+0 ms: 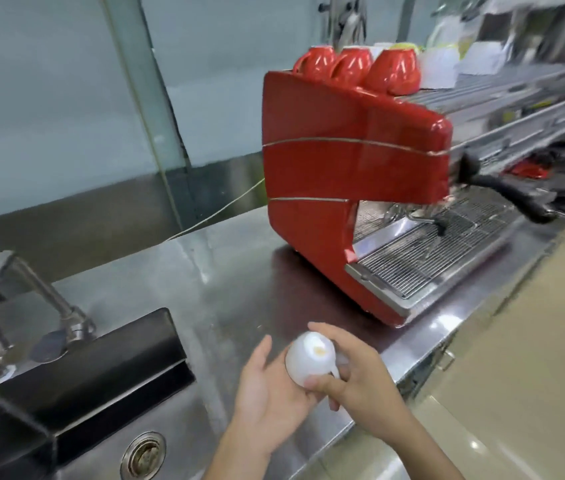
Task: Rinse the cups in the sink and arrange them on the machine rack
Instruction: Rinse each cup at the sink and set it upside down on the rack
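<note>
A small white cup with a brownish stain on its bottom is held upside down above the steel counter, just right of the sink. My right hand grips it around the handle side, thumb over the top. My left hand cradles it from the left with fingers nearly straight. Three red cups stand upside down on the rack atop the red espresso machine, with white cups behind them.
A steel tap rises at the left behind the sink, and a black tray lies across the basin's top. The drain shows below. The machine's drip grate and steam wand jut toward the counter's front edge.
</note>
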### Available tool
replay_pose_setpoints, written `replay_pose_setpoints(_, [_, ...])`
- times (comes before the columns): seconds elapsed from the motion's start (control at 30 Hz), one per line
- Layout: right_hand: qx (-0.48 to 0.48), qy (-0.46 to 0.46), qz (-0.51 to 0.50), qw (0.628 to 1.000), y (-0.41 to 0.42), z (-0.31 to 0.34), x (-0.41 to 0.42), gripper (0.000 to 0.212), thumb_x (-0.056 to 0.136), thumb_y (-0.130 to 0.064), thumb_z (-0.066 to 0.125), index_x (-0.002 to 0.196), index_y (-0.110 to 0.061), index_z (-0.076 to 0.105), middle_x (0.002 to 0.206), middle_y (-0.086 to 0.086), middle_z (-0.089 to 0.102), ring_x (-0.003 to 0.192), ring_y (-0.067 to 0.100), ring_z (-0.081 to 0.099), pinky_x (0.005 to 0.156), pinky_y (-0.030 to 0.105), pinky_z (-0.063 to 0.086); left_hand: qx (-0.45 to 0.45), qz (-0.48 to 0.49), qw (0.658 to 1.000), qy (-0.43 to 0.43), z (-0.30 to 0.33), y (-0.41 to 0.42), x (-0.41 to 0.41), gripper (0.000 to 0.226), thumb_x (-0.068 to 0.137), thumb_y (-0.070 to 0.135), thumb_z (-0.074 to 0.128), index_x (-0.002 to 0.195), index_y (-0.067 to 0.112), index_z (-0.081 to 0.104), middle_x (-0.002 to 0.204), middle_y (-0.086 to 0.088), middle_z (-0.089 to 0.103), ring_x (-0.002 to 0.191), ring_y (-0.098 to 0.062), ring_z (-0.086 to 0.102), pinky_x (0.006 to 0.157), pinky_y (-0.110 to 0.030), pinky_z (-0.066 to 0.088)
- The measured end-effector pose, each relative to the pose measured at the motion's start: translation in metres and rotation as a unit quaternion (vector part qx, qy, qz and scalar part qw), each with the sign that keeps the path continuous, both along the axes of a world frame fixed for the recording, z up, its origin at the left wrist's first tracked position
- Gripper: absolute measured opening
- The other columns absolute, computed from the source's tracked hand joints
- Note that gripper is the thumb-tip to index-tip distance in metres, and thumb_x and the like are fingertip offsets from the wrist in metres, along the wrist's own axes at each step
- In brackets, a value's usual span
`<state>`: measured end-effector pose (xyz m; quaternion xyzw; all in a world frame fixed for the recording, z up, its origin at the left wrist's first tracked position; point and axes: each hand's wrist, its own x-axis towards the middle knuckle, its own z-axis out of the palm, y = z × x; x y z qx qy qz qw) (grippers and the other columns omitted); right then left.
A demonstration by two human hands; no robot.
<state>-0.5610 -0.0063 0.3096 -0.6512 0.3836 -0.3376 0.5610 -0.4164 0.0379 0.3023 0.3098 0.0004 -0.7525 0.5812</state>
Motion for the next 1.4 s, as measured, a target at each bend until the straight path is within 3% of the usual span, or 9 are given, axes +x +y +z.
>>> replay_pose_setpoints(0.2, [-0.022, 0.003, -0.029, 0.999, 0.002, 0.033, -0.086, 0.063, 0.072, 0.004, 0.079, 0.122, -0.031, 0.061, 0.098, -0.002, 0.07, 0.05, 0.004, 0.061, 0.047, 0.02, 0.047, 0.005, -0.049, 0.999, 0.011, 0.029, -0.023, -0.092, 0.06, 0.096, 0.048, 0.042, 0.115, -0.005, 0.063, 0.103, -0.028, 0.068, 0.079, -0.043, 0.07, 0.077, -0.046, 0.047])
replay_pose_setpoints(0.37, [-0.036, -0.008, -0.038, 0.999, -0.004, 0.062, -0.135, 0.062, 0.071, -0.005, 0.079, 0.122, -0.036, 0.062, 0.099, -0.002, 0.069, 0.041, 0.016, 0.05, 0.041, 0.023, 0.042, -0.035, -0.085, 0.995, 0.026, 0.059, -0.043, -0.145, 0.067, 0.092, 0.053, 0.043, 0.135, 0.003, 0.059, 0.136, -0.023, 0.06, 0.125, -0.04, 0.056, 0.108, -0.048, 0.04])
replay_pose_setpoints(0.5, [-0.069, -0.005, -0.036, 0.997, -0.017, 0.088, -0.164, 0.064, 0.073, 0.004, 0.079, 0.125, -0.026, 0.059, 0.1, -0.001, 0.071, 0.046, 0.0, 0.058, 0.046, 0.011, 0.043, -0.064, -0.114, 0.991, 0.021, 0.078, -0.062, -0.169, 0.072, 0.091, 0.057, 0.044, 0.14, 0.005, 0.053, 0.14, -0.019, 0.058, 0.133, -0.036, 0.051, 0.118, -0.041, 0.029])
replay_pose_setpoints(0.6, [-0.073, -0.016, -0.054, 0.996, -0.03, 0.102, -0.185, 0.065, 0.072, 0.008, 0.079, 0.127, -0.018, 0.056, 0.124, -0.003, 0.064, 0.054, -0.003, 0.06, 0.046, 0.012, 0.045, -0.078, -0.146, 0.986, 0.037, 0.091, -0.082, -0.19, 0.073, 0.088, 0.059, 0.046, 0.138, 0.006, 0.056, 0.139, -0.018, 0.059, 0.127, -0.034, 0.055, 0.105, -0.041, 0.04])
replay_pose_setpoints(0.67, [-0.08, -0.024, -0.066, 0.994, -0.042, 0.108, -0.199, 0.059, 0.07, 0.001, 0.081, 0.12, -0.017, 0.056, 0.12, -0.004, 0.064, 0.053, 0.005, 0.057, 0.037, 0.025, 0.043, -0.074, -0.152, 0.985, 0.045, 0.097, -0.097, -0.205, 0.071, 0.086, 0.058, 0.048, 0.135, 0.007, 0.06, 0.133, -0.019, 0.063, 0.118, -0.035, 0.058, 0.089, -0.04, 0.046])
replay_pose_setpoints(0.83, [-0.101, -0.003, -0.091, 0.991, -0.08, 0.128, -0.238, 0.049, 0.07, -0.004, 0.082, 0.112, -0.013, 0.057, 0.101, 0.004, 0.07, 0.053, 0.021, 0.053, 0.038, 0.028, 0.042, -0.096, -0.199, 0.973, 0.073, 0.107, -0.147, -0.244, 0.069, 0.085, 0.058, 0.049, 0.131, 0.009, 0.064, 0.127, -0.017, 0.066, 0.116, -0.035, 0.058, 0.082, -0.039, 0.049])
replay_pose_setpoints(1.0, [-0.121, 0.037, -0.124, 0.984, -0.12, 0.147, -0.264, 0.044, 0.068, -0.009, 0.082, 0.102, -0.028, 0.062, 0.101, 0.003, 0.069, 0.051, 0.029, 0.046, 0.038, 0.029, 0.04, -0.104, -0.206, 0.967, 0.11, 0.119, -0.197, -0.277, 0.074, 0.083, 0.061, 0.053, 0.137, 0.01, 0.058, 0.106, -0.017, 0.07, 0.091, -0.036, 0.066, 0.066, -0.037, 0.055])
replay_pose_setpoints(1.13, [-0.123, 0.042, -0.137, 0.982, -0.147, 0.159, -0.275, 0.044, 0.067, -0.012, 0.084, 0.101, -0.029, 0.062, 0.101, 0.004, 0.07, 0.051, 0.026, 0.047, 0.037, 0.027, 0.039, -0.103, -0.207, 0.962, 0.146, 0.127, -0.229, -0.293, 0.068, 0.085, 0.06, 0.052, 0.131, 0.012, 0.063, 0.128, -0.017, 0.067, 0.129, -0.036, 0.054, 0.084, -0.044, 0.05])
replay_pose_setpoints(1.4, [-0.122, 0.01, -0.116, 0.986, -0.203, 0.18, -0.309, 0.051, 0.066, -0.002, 0.083, 0.11, -0.014, 0.061, 0.098, 0.006, 0.073, 0.054, 0.015, 0.056, 0.038, 0.025, 0.042, -0.165, -0.2, 0.955, 0.141, 0.144, -0.283, -0.328, 0.06, 0.088, 0.053, 0.048, 0.136, 0.018, 0.06, 0.133, -0.014, 0.064, 0.13, -0.035, 0.054, 0.111, -0.045, 0.034])
